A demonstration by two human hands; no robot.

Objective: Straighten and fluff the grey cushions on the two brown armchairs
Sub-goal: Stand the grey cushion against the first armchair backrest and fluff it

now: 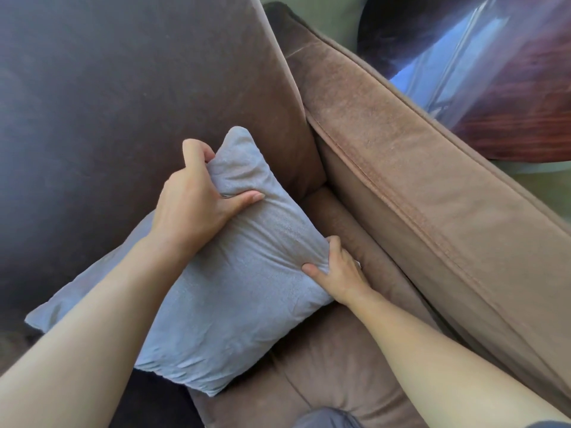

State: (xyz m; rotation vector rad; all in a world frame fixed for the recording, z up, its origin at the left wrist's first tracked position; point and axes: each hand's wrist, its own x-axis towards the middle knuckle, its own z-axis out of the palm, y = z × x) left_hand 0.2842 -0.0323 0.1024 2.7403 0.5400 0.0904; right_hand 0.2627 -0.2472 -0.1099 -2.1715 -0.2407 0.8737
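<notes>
A grey cushion leans against the back of a brown armchair, its top corner pointing up. My left hand pinches the cushion's upper edge, fingers behind the fabric and thumb pressed on the front. My right hand grips the cushion's right edge, next to the armrest. The fabric is creased between both hands. The cushion's lower left corner sticks out past my left forearm.
The padded armrest runs diagonally along the right. The seat cushion lies below the grey cushion. A dark glossy wooden table stands beyond the armrest at the upper right. Grey cloth shows at the bottom edge.
</notes>
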